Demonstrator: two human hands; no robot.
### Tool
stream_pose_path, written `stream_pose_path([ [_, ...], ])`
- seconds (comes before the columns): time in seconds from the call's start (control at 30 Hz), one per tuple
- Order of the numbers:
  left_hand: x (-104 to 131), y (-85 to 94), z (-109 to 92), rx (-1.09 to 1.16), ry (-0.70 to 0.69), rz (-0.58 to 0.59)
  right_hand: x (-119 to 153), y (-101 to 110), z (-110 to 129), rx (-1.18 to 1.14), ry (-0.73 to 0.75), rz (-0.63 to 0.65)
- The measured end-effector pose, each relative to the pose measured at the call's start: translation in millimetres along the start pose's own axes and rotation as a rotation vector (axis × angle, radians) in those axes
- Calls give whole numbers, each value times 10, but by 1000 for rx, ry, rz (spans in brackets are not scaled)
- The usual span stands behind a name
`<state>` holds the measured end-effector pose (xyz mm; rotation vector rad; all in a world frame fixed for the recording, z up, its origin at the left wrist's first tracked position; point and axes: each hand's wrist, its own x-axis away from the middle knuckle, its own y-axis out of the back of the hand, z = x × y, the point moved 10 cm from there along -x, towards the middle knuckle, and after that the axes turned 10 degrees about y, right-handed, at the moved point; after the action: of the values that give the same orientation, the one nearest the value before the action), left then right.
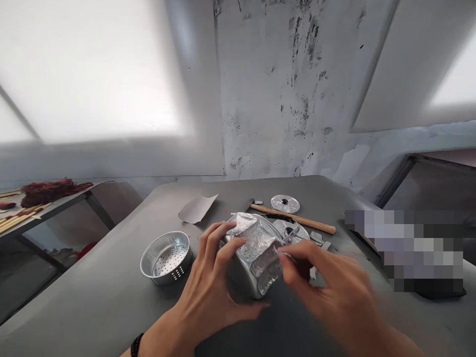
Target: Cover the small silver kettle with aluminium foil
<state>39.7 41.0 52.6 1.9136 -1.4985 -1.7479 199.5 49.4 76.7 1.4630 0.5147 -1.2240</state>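
A dented silvery metal pot point(253, 253) is tilted over the grey table, its hammered side facing up. My left hand point(213, 277) grips it from the left, fingers over the top and thumb below. At the pot's right edge, my right hand point(327, 280) pinches a small thin item that I cannot make out. Beyond the pot lies a hammer with a wooden handle point(310, 222). Two round metal lids with black knobs, one farther back point(285, 203) and one partly behind the pot point(297, 230), rest near it. Small metal scraps point(318, 238) lie beside the nearer lid.
On the grey table point(111, 277), a perforated metal basket point(167, 258) stands at the left and a bent sheet point(198, 208) lies behind it. A side table with dark red yarn point(52, 191) is at far left. A pixelated area point(416, 253) covers the right side.
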Motion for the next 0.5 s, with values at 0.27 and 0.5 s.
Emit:
stream_pose_path([
  [0.27,-1,-3,12,21,14,-5,-13,-16,4,-67,-1,11],
  [0.5,18,-11,24,28,16,-3,-15,-96,97,-121,70,87],
])
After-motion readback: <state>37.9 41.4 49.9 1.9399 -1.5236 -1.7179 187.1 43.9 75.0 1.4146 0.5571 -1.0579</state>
